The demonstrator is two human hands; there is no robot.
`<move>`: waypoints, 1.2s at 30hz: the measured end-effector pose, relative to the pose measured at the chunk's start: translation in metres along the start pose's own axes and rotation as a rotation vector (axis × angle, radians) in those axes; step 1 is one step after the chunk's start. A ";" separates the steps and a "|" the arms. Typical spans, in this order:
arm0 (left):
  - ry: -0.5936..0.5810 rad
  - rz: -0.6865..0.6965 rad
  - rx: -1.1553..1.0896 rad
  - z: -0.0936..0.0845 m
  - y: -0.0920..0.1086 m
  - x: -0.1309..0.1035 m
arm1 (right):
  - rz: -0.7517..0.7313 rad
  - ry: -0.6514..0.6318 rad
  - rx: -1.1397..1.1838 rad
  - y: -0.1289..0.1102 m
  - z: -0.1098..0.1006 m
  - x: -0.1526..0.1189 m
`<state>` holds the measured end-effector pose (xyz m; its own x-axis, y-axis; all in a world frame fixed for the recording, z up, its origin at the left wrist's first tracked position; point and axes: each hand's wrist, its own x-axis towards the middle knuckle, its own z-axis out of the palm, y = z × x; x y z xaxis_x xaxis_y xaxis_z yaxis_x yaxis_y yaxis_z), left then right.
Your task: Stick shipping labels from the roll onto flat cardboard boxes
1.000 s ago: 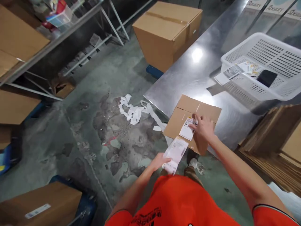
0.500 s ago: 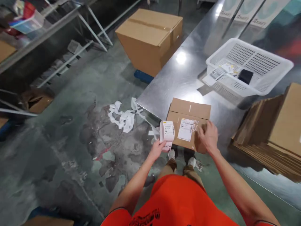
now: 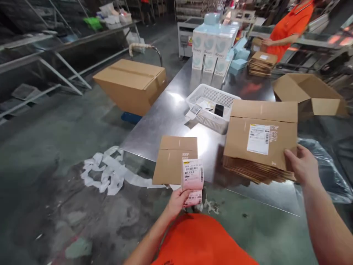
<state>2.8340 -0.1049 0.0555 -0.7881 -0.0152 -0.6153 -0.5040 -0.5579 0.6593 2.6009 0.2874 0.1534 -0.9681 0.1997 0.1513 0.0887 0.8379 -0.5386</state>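
My left hand pinches a strip of printed shipping labels, which partly covers a flat brown carton at the near corner of the metal table. My right hand grips the lower right edge of a labelled flat carton, whose white shipping label faces up. This carton lies over a stack of flat cartons. White backing strip trails from near my left hand down to the floor.
A white basket holds labels and a black item. Behind it stand white boxes. A large carton is left of the table; an open carton is at right. A person in orange handles cartons at the back.
The view has swung up and right. My right hand has carried the labelled carton right, onto the stack. An unlabelled flat carton now shows near my left hand, which still holds the labels.
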 end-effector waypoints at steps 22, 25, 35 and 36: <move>0.433 0.287 0.228 -0.015 -0.008 0.011 | -0.632 -1.212 0.381 -0.161 0.195 -0.176; 0.462 0.187 0.212 -0.042 -0.026 0.024 | -0.713 -1.146 0.340 -0.172 0.227 -0.172; 0.496 -0.056 0.188 -0.144 -0.065 -0.014 | -0.911 -0.528 -0.341 -0.226 0.331 -0.117; 0.525 -0.030 0.191 -0.150 -0.061 -0.018 | -0.906 -0.504 -0.344 -0.226 0.333 -0.124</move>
<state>2.9319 -0.1953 -0.0385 -0.5157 -0.4400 -0.7352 -0.6168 -0.4049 0.6750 2.6227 -0.0964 -0.0199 -0.6850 -0.7281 -0.0241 -0.7204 0.6819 -0.1263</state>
